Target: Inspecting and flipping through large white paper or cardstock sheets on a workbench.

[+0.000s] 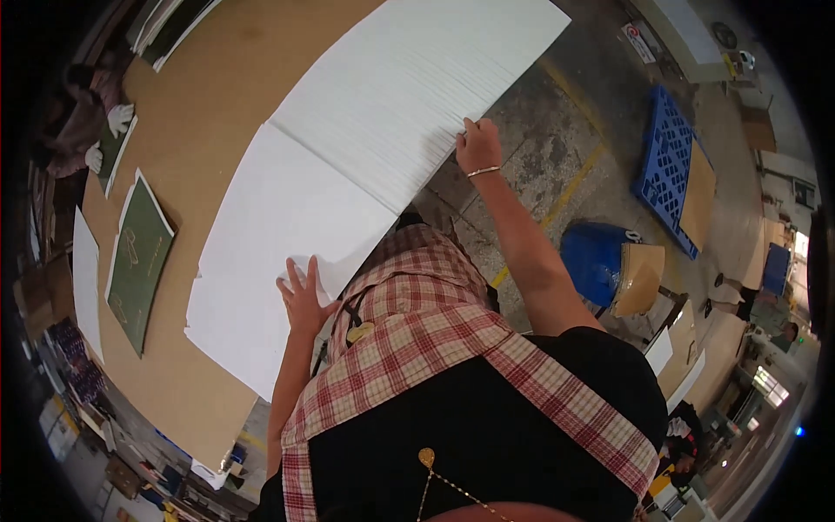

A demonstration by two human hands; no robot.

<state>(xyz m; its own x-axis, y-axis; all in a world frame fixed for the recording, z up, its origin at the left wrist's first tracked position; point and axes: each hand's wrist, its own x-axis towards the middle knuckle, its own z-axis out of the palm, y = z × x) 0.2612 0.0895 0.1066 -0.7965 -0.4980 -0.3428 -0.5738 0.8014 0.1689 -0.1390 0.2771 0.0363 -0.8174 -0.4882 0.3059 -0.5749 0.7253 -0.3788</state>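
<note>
A long white cardboard sheet lies across the tan table, with a crease running over it. Its far part has fine ridges, and its near part is smooth. My left hand rests on the near part with fingers spread. At the sheet's right edge, beyond the crease, my right hand is closed with its fingers pinching that edge. To the left of the sheet lies a dark green printed panel with a pale border.
Across the tan table, a person's white-gloved hands touch another green panel. A blue plastic pallet and a blue chair with cardboard stand on the right. Stained floor shows beside the table edge.
</note>
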